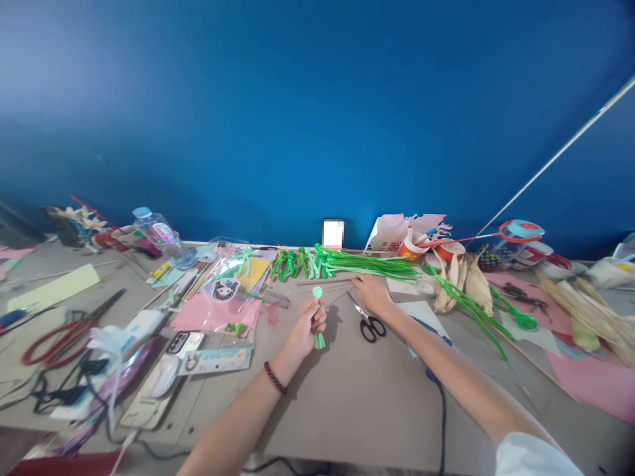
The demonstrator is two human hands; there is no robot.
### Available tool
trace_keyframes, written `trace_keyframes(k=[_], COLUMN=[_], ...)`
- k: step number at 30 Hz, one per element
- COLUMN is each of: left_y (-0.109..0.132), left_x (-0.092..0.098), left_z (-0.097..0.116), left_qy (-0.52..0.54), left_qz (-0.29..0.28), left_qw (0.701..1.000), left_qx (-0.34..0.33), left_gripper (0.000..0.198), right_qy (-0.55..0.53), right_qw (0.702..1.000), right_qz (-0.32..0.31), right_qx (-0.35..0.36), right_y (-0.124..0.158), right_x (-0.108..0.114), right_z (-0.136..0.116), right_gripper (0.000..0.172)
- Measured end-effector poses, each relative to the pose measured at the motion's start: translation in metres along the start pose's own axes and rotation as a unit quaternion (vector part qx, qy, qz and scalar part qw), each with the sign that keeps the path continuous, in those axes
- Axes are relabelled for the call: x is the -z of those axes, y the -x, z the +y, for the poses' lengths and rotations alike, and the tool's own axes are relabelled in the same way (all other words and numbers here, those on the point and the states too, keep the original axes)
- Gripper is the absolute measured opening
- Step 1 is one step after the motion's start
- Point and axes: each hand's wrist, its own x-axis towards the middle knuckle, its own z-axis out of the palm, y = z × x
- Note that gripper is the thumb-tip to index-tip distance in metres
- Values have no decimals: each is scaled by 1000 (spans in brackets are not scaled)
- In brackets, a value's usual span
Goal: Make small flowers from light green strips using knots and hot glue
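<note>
My left hand [310, 325] is closed around a small light-green bundle of pipe cleaners [318, 341], held upright with a rounded pale-green top above the fingers. My right hand [370, 291] reaches to the back of the table, its fingers pinched together at the ends of some thin dark wires [325, 283]. Whether it grips one is too small to tell. Just behind it lies a bunch of long green pipe cleaners [377, 263]. To their left is a row of twisted green pipe-cleaner pieces [300, 262]. Black-handled scissors [370, 325] lie open below my right wrist.
On the left are a clear bag over pink paper [218, 311], large red-handled scissors [62, 340], a power strip [156, 390] and a water bottle [161, 233]. Red cups [411, 251], dried husks [464, 284] and loose green stems [471, 311] stand or lie right. A blue wall [317, 119] rises behind.
</note>
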Motion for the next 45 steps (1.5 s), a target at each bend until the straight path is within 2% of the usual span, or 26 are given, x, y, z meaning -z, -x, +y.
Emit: trace_keyframes(k=[4, 9, 14, 17, 22, 28, 33, 39, 45], left_y=[1, 0, -3, -5, -6, -5, -6, -5, -6], left_x=[-1, 0, 3, 4, 5, 4, 5, 4, 4], left_z=[0, -1, -2, -3, -4, -2, -3, -3, -2], left_qy=[-10, -23, -24, -22, -14, -7, -11, -18, -21], left_qz=[-3, 0, 5, 4, -5, -1, 3, 0, 6], left_qw=[1000, 1000, 1000, 1000, 1000, 1000, 1000, 1000, 1000], left_qx=[-1, 1, 4, 3, 2, 9, 9, 4, 6], left_gripper=[33, 33, 32, 31, 31, 32, 33, 35, 33], right_qy=[0, -33, -65, -43, -13, 25, 45, 25, -66], right_qw=[1000, 999, 997, 998, 1000, 996, 993, 996, 997], right_qz=[7, 24, 23, 4, -21, -53, -64, -58, -7], right_qx=[-5, 12, -30, -47, -5, 69, 87, 64, 39], right_y=[12, 17, 1, -14, -33, -45, -49, -51, -44], right_x=[-6, -4, 7, 11, 16, 20, 16, 16, 39], right_z=[-3, 0, 17, 29, 36, 28, 25, 24, 34], right_gripper=[45, 37, 39, 31, 22, 21, 23, 21, 19])
